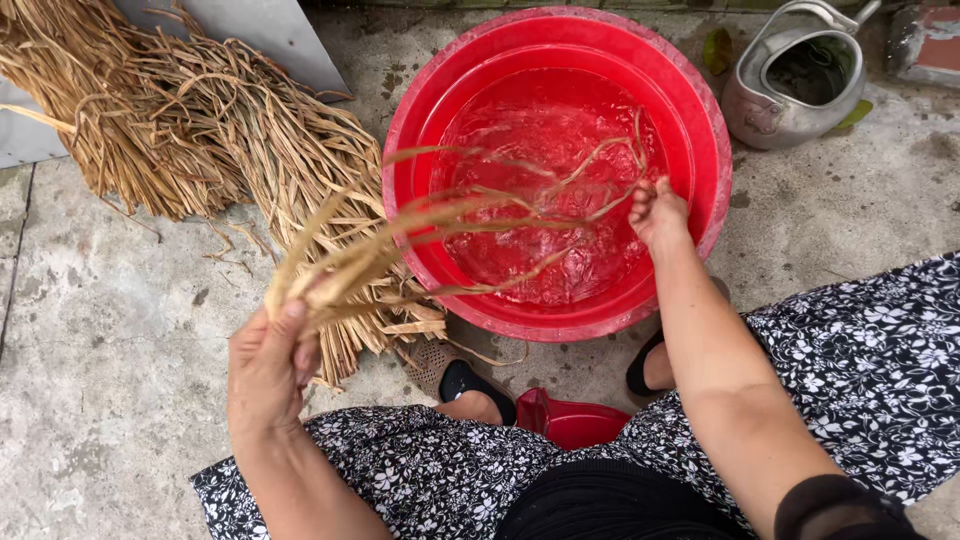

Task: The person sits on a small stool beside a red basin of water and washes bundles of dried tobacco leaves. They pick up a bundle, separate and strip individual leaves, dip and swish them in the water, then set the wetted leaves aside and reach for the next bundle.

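— Hands at the basin, seen from above: what have you got hold of?

— Your left hand (268, 362), at seven o'clock in the frame, has its fingers clamped on the butt end of a small bunch of dried straw strands (420, 232). Your right hand (657, 210), near three o'clock, pinches the far tips with fingers closed narrow. The strands stretch between the two hands, across the near rim and out over the water.

— And the setting?

— A red plastic basin (712, 130) sits at twelve o'clock on the concrete floor (110, 330), its water rippled. A larger heap of dry straw (190, 130) lies at ten o'clock, touching the basin's left side. A dented metal kettle (790, 85) stands at one o'clock, just beside the basin but apart from it.

— How will the strands handle?

— By the look of them, light and thin, dry and somewhat brittle where they bow in the air; the wetted ends would likely turn limp and slick. A sharp bend could snap a dry one. Your surest hold, judging from this view, is the gathered thick end, where the left hand already has them bundled; the loose tips splay and would slip singly through a pinch.
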Demonstrator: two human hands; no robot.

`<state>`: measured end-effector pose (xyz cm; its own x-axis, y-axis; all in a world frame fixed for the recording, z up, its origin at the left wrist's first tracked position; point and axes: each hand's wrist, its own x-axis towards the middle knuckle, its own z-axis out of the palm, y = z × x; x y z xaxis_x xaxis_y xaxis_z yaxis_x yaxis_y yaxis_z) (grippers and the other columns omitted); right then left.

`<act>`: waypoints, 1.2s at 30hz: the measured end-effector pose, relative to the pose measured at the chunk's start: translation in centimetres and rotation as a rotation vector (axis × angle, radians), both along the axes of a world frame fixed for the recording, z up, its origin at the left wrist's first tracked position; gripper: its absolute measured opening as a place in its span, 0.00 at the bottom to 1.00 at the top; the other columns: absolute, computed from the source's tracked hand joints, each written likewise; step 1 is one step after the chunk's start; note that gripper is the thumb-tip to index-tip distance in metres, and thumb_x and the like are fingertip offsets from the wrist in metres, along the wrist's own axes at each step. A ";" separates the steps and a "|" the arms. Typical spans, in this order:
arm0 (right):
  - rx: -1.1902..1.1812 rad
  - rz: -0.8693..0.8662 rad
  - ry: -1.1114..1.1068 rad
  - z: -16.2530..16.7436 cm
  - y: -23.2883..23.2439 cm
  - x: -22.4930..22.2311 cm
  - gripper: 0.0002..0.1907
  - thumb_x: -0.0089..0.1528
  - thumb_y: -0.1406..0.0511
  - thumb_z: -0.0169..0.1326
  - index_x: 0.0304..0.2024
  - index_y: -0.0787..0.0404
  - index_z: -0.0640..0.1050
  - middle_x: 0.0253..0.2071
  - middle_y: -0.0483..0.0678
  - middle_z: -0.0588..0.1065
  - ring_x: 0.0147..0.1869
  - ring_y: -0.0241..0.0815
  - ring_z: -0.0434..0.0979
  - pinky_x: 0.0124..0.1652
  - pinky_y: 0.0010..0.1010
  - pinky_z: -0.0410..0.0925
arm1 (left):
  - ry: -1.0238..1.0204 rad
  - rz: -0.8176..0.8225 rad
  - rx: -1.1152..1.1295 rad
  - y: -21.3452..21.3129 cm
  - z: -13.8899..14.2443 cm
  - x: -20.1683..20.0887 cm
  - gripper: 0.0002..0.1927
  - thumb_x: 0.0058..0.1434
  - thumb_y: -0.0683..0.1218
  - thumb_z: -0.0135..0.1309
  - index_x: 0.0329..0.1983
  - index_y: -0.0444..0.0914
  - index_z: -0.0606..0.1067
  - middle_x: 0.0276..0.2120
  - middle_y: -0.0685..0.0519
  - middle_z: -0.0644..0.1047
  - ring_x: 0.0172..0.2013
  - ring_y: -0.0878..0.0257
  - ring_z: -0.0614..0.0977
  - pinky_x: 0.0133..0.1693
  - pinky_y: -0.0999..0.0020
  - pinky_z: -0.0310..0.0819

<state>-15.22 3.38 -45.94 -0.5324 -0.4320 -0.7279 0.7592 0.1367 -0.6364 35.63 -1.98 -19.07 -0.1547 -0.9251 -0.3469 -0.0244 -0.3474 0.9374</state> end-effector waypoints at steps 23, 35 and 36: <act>-0.315 0.353 -0.374 5.8 -5.5 14.9 0.13 0.68 0.69 0.50 0.54 0.67 0.76 0.30 0.46 0.77 0.19 0.29 0.68 0.18 0.18 0.65 | -0.005 -0.628 0.292 6.2 -7.1 -13.9 0.22 0.70 0.58 0.44 0.60 0.42 0.71 0.22 0.62 0.66 0.18 0.72 0.62 0.18 0.76 0.54; -0.381 -0.189 -0.151 3.3 -2.8 -4.3 0.19 0.74 0.57 0.35 0.50 0.64 0.73 0.37 0.53 0.81 0.21 0.35 0.67 0.25 0.32 0.68 | -0.008 -0.219 0.145 2.7 2.5 -2.0 0.18 0.68 0.50 0.50 0.56 0.35 0.77 0.21 0.60 0.71 0.15 0.74 0.64 0.16 0.79 0.54; -0.336 -0.160 -0.121 3.4 -2.6 -4.6 0.24 0.72 0.53 0.35 0.54 0.65 0.69 0.42 0.56 0.78 0.28 0.39 0.67 0.30 0.36 0.68 | 0.047 -0.176 0.124 2.5 2.2 -1.9 0.18 0.69 0.49 0.50 0.56 0.34 0.76 0.22 0.59 0.73 0.15 0.74 0.65 0.17 0.80 0.54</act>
<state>-19.85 0.74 -42.51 -0.5315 -0.5754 -0.6217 0.8263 -0.1906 -0.5300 33.75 0.51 -16.86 -0.3291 -0.8332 -0.4444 -0.0520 -0.4539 0.8895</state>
